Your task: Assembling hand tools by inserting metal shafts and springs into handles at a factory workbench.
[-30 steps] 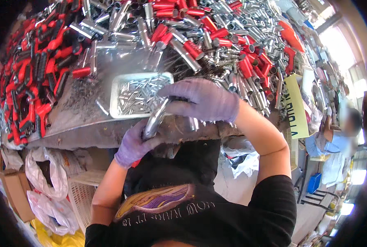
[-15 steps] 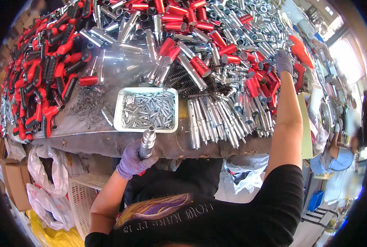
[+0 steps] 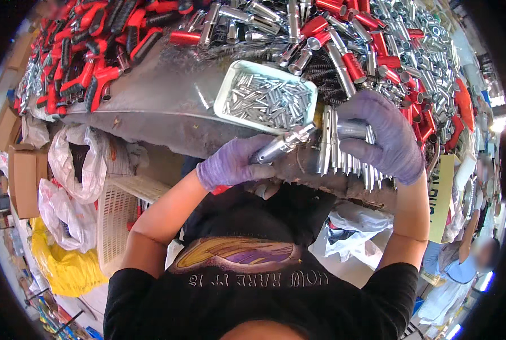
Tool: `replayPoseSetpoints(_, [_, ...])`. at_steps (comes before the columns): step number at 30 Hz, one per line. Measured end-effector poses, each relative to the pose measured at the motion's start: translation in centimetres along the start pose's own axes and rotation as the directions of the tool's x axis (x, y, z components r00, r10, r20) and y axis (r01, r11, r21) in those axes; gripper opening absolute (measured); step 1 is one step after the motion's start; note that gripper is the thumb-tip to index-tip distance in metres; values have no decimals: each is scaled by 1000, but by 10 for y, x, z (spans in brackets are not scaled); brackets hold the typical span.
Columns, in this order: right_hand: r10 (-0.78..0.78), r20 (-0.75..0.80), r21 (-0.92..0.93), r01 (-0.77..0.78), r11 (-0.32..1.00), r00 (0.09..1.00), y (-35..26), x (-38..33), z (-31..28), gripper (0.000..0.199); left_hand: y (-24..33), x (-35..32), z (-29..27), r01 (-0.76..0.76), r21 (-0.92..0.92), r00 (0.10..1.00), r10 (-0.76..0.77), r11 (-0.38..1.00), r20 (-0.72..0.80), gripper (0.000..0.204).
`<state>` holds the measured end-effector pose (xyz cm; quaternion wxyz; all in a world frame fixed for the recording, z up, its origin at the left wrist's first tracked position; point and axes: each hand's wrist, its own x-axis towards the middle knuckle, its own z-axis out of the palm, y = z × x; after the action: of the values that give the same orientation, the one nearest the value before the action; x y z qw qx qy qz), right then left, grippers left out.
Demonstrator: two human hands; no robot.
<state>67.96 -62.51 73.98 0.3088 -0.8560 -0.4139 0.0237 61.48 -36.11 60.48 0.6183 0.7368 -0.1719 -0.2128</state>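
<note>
Left hand [image 3: 234, 162] is closed around a silver metal shaft [image 3: 281, 144], tip toward the right hand [image 3: 384, 136], which grips a short metal sleeve [image 3: 350, 128] just beside it, below the white tray [image 3: 225, 93]. Earlier the right hand reached far across the pile.

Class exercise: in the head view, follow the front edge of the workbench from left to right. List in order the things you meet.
Cardboard boxes → white plastic bags → left hand → silver metal tube in its grip → row of silver rods → right hand → yellow sign.
</note>
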Motion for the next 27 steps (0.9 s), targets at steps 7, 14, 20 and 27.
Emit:
replayPoseSetpoints(7, [-177, 418, -268, 307, 913, 891, -31, 42, 43, 31, -20, -5, 2, -88, -78, 994, 92, 993, 51, 45])
replayPoseSetpoints(14, [-19, 184, -131, 44, 990, 983, -38, 36, 39, 34, -25, -8, 6, -142, -99, 989, 138, 985, -46, 46])
replayPoseSetpoints(20, [209, 333, -219, -140, 966, 920, -43, 23, 42, 31, -16, -7, 0, -80, 47, 997, 79, 996, 22, 51])
replayPoseSetpoints(27, [-66, 227, -145, 101, 984, 972, -29, 6, 47, 32, -19, -4, 4, -222, 98, 975, 223, 970, 1, 47])
